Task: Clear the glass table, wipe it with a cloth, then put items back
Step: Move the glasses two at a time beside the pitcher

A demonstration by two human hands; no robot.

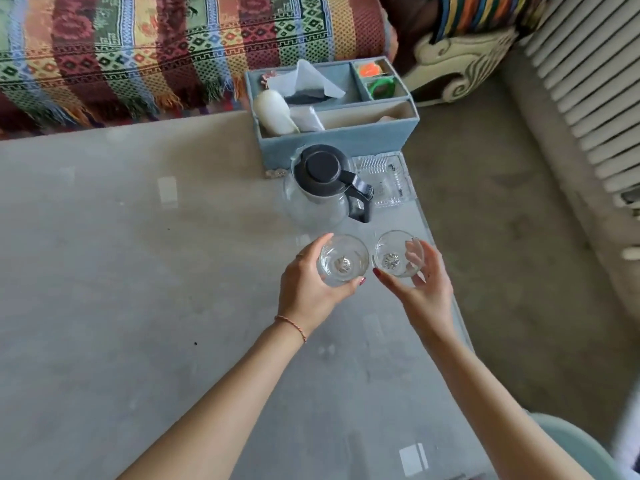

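Near the right edge of the glass table (138,237), just in front of a glass jug (320,195), the left hand (308,289) grips one glass (343,259) while the right hand (420,289) grips a second glass (398,252) beside it.

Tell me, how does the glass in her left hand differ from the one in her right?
The left glass sits nearer the jug; the right glass sits nearer the table's edge. The left hand wraps the left glass from its side; the right hand pinches the right glass with fingertips. Both are clear and empty.
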